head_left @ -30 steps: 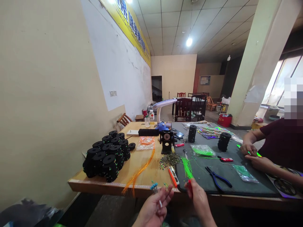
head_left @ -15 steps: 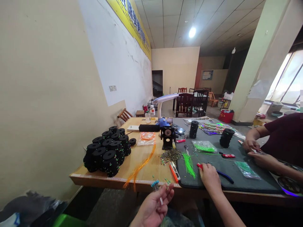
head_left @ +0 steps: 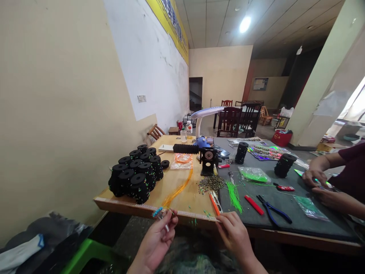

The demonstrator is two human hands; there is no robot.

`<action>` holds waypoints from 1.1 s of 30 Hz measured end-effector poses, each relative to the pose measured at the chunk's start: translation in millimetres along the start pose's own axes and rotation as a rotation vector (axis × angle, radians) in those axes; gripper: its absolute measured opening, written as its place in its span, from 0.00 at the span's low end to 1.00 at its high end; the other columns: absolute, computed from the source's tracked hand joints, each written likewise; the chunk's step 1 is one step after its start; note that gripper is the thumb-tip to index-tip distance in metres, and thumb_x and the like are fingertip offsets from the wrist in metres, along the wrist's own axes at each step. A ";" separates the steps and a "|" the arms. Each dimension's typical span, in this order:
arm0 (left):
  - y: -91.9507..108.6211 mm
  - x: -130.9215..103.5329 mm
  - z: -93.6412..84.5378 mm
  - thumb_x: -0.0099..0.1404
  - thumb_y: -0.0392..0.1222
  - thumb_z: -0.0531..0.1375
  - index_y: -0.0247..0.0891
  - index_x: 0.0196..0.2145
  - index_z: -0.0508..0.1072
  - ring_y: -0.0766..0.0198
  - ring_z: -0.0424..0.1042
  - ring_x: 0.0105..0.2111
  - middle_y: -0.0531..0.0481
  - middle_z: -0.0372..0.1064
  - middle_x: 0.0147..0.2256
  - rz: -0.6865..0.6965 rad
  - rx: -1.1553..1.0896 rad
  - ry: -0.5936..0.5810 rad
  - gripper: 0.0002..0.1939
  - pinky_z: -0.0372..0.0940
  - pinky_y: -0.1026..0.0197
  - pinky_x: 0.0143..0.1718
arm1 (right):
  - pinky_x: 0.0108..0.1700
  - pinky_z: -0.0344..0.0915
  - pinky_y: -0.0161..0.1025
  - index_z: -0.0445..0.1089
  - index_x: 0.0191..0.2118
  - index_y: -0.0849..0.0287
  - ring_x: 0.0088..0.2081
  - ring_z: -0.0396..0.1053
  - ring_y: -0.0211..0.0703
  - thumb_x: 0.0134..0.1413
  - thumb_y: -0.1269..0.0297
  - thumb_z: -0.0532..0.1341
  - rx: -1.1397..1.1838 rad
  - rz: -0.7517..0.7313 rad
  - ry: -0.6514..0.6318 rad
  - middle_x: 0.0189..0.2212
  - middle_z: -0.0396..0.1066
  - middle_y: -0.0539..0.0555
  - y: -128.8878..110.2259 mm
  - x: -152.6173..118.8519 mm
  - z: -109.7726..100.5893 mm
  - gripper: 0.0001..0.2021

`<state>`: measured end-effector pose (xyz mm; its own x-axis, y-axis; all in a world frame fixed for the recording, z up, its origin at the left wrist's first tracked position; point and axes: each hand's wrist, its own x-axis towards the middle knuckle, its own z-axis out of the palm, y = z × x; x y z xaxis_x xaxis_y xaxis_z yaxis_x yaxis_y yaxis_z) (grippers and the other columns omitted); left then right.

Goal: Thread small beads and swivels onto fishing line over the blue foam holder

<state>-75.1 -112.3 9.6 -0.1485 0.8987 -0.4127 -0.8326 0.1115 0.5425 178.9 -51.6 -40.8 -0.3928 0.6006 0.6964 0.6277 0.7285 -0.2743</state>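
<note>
My left hand (head_left: 159,238), just off the table's front edge, pinches a small bunch of blue-tipped pieces (head_left: 157,212); a short white piece shows between its fingers. My right hand (head_left: 235,232) has its fingertips closed on the lower end of the orange-handled snips (head_left: 215,204) at the table edge. Right of it on the dark mat lie a red tool (head_left: 254,205) and blue-handled pliers (head_left: 274,211). Green strands (head_left: 234,196) lie beyond my right hand. Orange strands (head_left: 178,190) run down the table beyond my left hand, near a pile of small metal parts (head_left: 211,184).
Black spools (head_left: 138,179) crowd the table's left side. A black winding device (head_left: 208,160) and a lamp (head_left: 199,125) stand at the middle. At the right, a person's hands (head_left: 315,179) work over the mat (head_left: 308,190). A green stool (head_left: 85,255) is low at left.
My right hand has left the red tool, now lying on the mat, and moved left to the snips. My left hand has moved left with the blue-tipped bunch. The view has turned slightly.
</note>
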 end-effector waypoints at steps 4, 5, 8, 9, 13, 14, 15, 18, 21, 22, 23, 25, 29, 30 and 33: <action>-8.2 0.2 -26.0 0.50 0.38 0.72 0.32 0.29 0.75 0.73 0.64 0.23 0.50 0.69 0.29 0.120 0.263 0.002 0.11 0.47 0.75 0.13 | 0.37 0.68 0.40 0.70 0.40 0.55 0.35 0.69 0.46 0.60 0.69 0.56 0.050 -0.002 -0.077 0.34 0.73 0.55 -10.4 -1.5 16.4 0.06; -12.5 1.1 -31.3 0.47 0.42 0.74 0.32 0.28 0.76 0.74 0.62 0.21 0.52 0.67 0.27 0.134 0.329 -0.001 0.15 0.46 0.75 0.13 | 0.38 0.69 0.40 0.70 0.39 0.55 0.35 0.69 0.46 0.60 0.70 0.56 0.059 -0.005 -0.091 0.33 0.73 0.54 -11.6 -1.6 19.7 0.06; -25.6 7.2 -43.5 0.42 0.51 0.74 0.33 0.27 0.76 0.75 0.56 0.19 0.55 0.63 0.23 0.165 0.470 0.027 0.21 0.43 0.73 0.15 | 0.38 0.69 0.40 0.70 0.39 0.55 0.36 0.70 0.46 0.60 0.70 0.56 0.081 -0.012 -0.119 0.33 0.73 0.54 -15.3 -1.7 27.4 0.06; -29.9 10.1 -46.0 0.41 0.53 0.74 0.33 0.27 0.76 0.74 0.55 0.19 0.56 0.63 0.22 0.165 0.502 0.033 0.22 0.44 0.73 0.15 | 0.38 0.69 0.40 0.70 0.38 0.55 0.35 0.70 0.46 0.60 0.70 0.56 0.086 -0.012 -0.127 0.33 0.73 0.54 -16.6 -2.0 29.2 0.07; -46.2 22.9 -45.1 0.38 0.57 0.74 0.32 0.23 0.76 0.69 0.62 0.24 0.50 0.69 0.24 0.222 0.590 0.003 0.25 0.57 0.68 0.25 | 0.37 0.69 0.40 0.70 0.37 0.54 0.35 0.70 0.45 0.60 0.71 0.55 0.105 -0.006 -0.150 0.32 0.73 0.54 -20.3 -4.1 32.9 0.07; -49.6 25.8 -42.3 0.39 0.57 0.73 0.32 0.23 0.76 0.68 0.63 0.25 0.48 0.72 0.27 0.241 0.611 -0.008 0.24 0.57 0.67 0.26 | 0.37 0.69 0.40 0.70 0.37 0.54 0.34 0.70 0.45 0.60 0.71 0.55 0.111 -0.002 -0.153 0.32 0.73 0.54 -20.5 -4.9 33.1 0.07; -52.7 28.5 -38.9 0.40 0.57 0.73 0.32 0.23 0.76 0.67 0.63 0.25 0.46 0.74 0.30 0.252 0.630 -0.014 0.24 0.57 0.67 0.26 | 0.38 0.69 0.40 0.70 0.38 0.54 0.35 0.70 0.45 0.60 0.71 0.55 0.119 0.000 -0.153 0.33 0.73 0.54 -20.4 -5.9 32.9 0.07; -59.2 36.3 -28.5 0.39 0.56 0.73 0.32 0.23 0.76 0.70 0.59 0.20 0.47 0.73 0.27 0.265 0.652 0.003 0.24 0.54 0.66 0.22 | 0.39 0.69 0.40 0.70 0.38 0.54 0.35 0.70 0.44 0.60 0.72 0.55 0.148 0.006 -0.146 0.33 0.73 0.54 -18.4 -9.4 31.5 0.07; -63.3 43.3 -22.5 0.38 0.55 0.73 0.32 0.23 0.76 0.72 0.55 0.17 0.53 0.68 0.21 0.262 0.638 0.013 0.23 0.50 0.67 0.20 | 0.39 0.69 0.40 0.69 0.39 0.55 0.35 0.70 0.45 0.60 0.72 0.55 0.156 0.007 -0.124 0.33 0.72 0.54 -15.7 -12.7 28.9 0.07; -64.6 45.0 -21.5 0.38 0.55 0.73 0.32 0.23 0.76 0.72 0.54 0.17 0.54 0.66 0.20 0.256 0.633 0.017 0.23 0.48 0.67 0.20 | 0.38 0.69 0.40 0.69 0.39 0.55 0.35 0.70 0.45 0.60 0.72 0.55 0.155 0.011 -0.118 0.32 0.72 0.54 -15.0 -13.5 28.0 0.07; -65.8 46.3 -20.8 0.38 0.55 0.73 0.32 0.23 0.76 0.73 0.54 0.17 0.55 0.65 0.19 0.248 0.628 0.021 0.23 0.47 0.68 0.19 | 0.38 0.69 0.40 0.69 0.39 0.54 0.34 0.70 0.45 0.60 0.72 0.55 0.154 0.018 -0.110 0.32 0.73 0.54 -14.3 -14.3 27.2 0.07; -67.7 47.2 -19.7 0.38 0.55 0.73 0.32 0.23 0.76 0.73 0.52 0.16 0.57 0.61 0.17 0.229 0.614 0.039 0.23 0.44 0.68 0.18 | 0.37 0.69 0.40 0.69 0.38 0.54 0.34 0.70 0.45 0.60 0.71 0.55 0.159 0.037 -0.104 0.32 0.73 0.54 -13.2 -15.8 25.6 0.07; -66.4 43.8 -16.3 0.38 0.55 0.73 0.33 0.23 0.74 0.74 0.49 0.17 0.60 0.56 0.16 0.178 0.586 0.068 0.24 0.38 0.69 0.18 | 0.35 0.69 0.39 0.69 0.37 0.54 0.32 0.70 0.44 0.61 0.71 0.55 0.167 0.060 -0.103 0.31 0.73 0.54 -10.8 -19.7 22.9 0.07; -64.4 42.4 -15.2 0.37 0.55 0.74 0.33 0.23 0.73 0.74 0.49 0.17 0.59 0.56 0.16 0.164 0.580 0.066 0.24 0.36 0.70 0.17 | 0.35 0.69 0.39 0.69 0.37 0.54 0.32 0.70 0.44 0.61 0.71 0.55 0.169 0.064 -0.103 0.31 0.73 0.54 -10.3 -20.4 22.1 0.07; -55.4 38.6 -11.1 0.37 0.53 0.74 0.32 0.24 0.74 0.74 0.51 0.17 0.58 0.58 0.17 0.128 0.562 0.047 0.24 0.34 0.70 0.16 | 0.35 0.69 0.39 0.69 0.38 0.54 0.33 0.70 0.44 0.61 0.70 0.54 0.194 0.084 -0.085 0.32 0.73 0.55 -10.2 -17.2 19.3 0.07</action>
<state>-40.7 -88.5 -44.4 -0.2641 0.9014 -0.3430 -0.3966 0.2227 0.8906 166.3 -63.0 -62.8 -0.4048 0.6813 0.6099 0.5230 0.7196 -0.4567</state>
